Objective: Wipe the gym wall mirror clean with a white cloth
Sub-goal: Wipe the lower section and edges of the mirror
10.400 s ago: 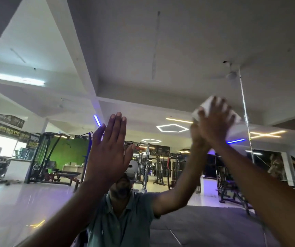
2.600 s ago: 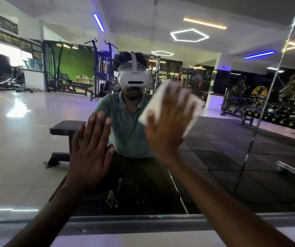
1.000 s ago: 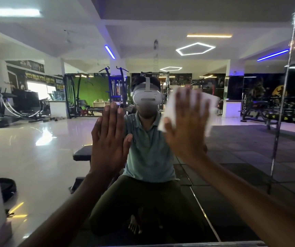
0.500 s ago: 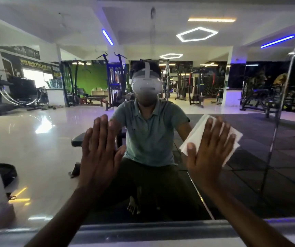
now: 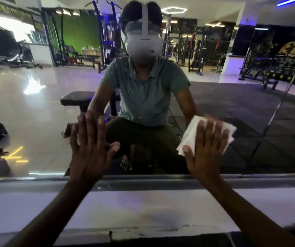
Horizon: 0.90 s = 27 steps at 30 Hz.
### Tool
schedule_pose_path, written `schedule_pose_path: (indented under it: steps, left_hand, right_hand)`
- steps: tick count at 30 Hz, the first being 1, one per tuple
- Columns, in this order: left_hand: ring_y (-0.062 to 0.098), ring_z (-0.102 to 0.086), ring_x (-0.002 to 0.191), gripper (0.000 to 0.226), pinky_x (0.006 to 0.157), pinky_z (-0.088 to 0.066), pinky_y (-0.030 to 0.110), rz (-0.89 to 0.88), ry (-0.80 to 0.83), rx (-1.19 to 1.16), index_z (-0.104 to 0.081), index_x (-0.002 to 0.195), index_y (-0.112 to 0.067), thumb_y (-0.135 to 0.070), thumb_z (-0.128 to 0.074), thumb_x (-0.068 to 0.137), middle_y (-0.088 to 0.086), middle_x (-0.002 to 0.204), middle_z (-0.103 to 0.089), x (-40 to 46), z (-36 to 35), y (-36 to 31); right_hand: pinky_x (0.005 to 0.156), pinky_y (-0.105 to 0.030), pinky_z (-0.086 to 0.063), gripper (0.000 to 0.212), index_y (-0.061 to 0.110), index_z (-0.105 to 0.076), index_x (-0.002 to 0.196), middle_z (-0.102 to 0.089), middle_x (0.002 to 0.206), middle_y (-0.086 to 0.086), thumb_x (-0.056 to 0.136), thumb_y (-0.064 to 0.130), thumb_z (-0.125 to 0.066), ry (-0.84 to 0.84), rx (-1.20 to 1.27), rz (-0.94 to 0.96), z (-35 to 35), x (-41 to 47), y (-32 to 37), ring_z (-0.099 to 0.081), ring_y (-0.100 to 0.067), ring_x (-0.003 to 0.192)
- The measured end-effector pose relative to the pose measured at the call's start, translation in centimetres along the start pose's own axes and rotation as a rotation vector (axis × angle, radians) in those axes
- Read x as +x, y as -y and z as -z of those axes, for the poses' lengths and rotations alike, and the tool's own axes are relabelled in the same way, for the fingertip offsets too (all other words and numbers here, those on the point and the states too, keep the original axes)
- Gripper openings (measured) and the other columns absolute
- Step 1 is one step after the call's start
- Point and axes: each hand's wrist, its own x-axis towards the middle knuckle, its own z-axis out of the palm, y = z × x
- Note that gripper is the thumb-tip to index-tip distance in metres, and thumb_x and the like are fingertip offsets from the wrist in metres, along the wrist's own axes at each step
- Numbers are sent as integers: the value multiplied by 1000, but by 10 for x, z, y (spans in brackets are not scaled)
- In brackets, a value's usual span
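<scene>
lower now, right hand point(image 5: 205, 154) flat, pressing white cloth point(image 5: 193, 134) on mirror point(image 5: 36, 122).

We log this as a gym: the wall mirror point(image 5: 36, 122) reflects weight machines point(image 5: 194, 49), a padded bench point(image 5: 82, 100), a pull-up rack point(image 5: 105, 24), black rubber floor mats point(image 5: 232, 104) and glossy tile.

The wall mirror point(image 5: 36, 104) fills most of the view, and its lower edge is met by a pale ledge point(image 5: 143, 207). The left hand point(image 5: 91, 150) is laid flat on the glass with straight fingers. The right hand point(image 5: 205, 150) is pressed flat over a white cloth point(image 5: 191, 134), low on the glass. In the reflection a crouching person in a green shirt, a black bench point(image 5: 77, 99) and gym machines are seen.
</scene>
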Motion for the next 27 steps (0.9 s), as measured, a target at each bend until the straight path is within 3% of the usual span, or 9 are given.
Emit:
schedule_pose_path:
  steps: [2, 4, 9, 13, 17, 20, 24, 27]
  left_hand:
    - [52, -7, 158, 88, 127, -13, 65, 4, -27, 29, -14, 165, 3, -57, -41, 107, 36, 169, -6, -3, -9, 1]
    - [53, -7, 158, 90, 128, -11, 63, -13, -49, 19, -16, 164, 4, -57, -47, 106, 36, 168, -6, -4, -13, 2]
    - [51, -3, 158, 90, 129, -5, 59, 24, -46, -5, -12, 165, 4, -53, -50, 106, 35, 168, -1, -5, -7, -2]
    - [48, 2, 160, 86, 129, -1, 58, 39, 71, -87, -3, 165, 3, -53, -34, 108, 34, 170, 3, -47, -13, -27]
    - [51, 2, 159, 86, 129, 2, 59, -45, 127, -32, -9, 164, 5, -54, -38, 109, 34, 170, 4, -78, -36, -33]
    - [52, 5, 158, 87, 128, 5, 59, -39, 85, -9, -8, 164, 6, -51, -42, 109, 34, 169, 8, -77, -43, -32]
    - [50, 12, 158, 89, 128, 6, 60, -46, 60, -3, -4, 163, 7, -47, -48, 108, 33, 167, 14, -77, -44, -34]
    - [48, 15, 158, 89, 128, 5, 60, -45, 65, -18, 1, 164, 5, -48, -46, 109, 33, 166, 16, -76, -42, -35]
  right_hand:
    - [122, -74, -13, 86, 9, 6, 167, -7, 171, -29, 106, 58, -29, 52, 9, -115, -10, -29, 8, -7, -52, 158]
    - [123, -74, -9, 93, 7, 7, 167, -6, 170, -30, 104, 63, -31, 80, 54, -107, -22, -38, 40, -8, -56, 156]
    - [127, -68, 2, 90, 10, -5, 168, 0, 175, -21, 104, 60, -41, 91, 56, 226, -41, -36, 122, 0, -49, 160]
    - [129, -57, 12, 74, 18, -4, 168, 10, 176, -7, 109, 53, -31, 104, 6, 418, -35, -36, 63, 15, -32, 162]
    - [129, -61, 3, 88, 16, 9, 168, 17, 175, -8, 105, 59, -35, 104, -57, 157, -21, -73, -54, 12, -33, 162]
    - [127, -68, -6, 99, 8, 9, 167, 4, 175, -21, 101, 64, -39, 74, -56, -161, -14, -88, -98, 7, -38, 161]
    - [129, -64, -7, 105, -7, -10, 163, -9, 171, -33, 100, 77, -20, -79, 118, -622, -31, -73, -12, -7, -48, 160]
    - [130, -61, -4, 106, -7, -13, 163, -7, 171, -32, 99, 77, -13, -55, 179, -713, -42, -62, 80, -5, -47, 161]
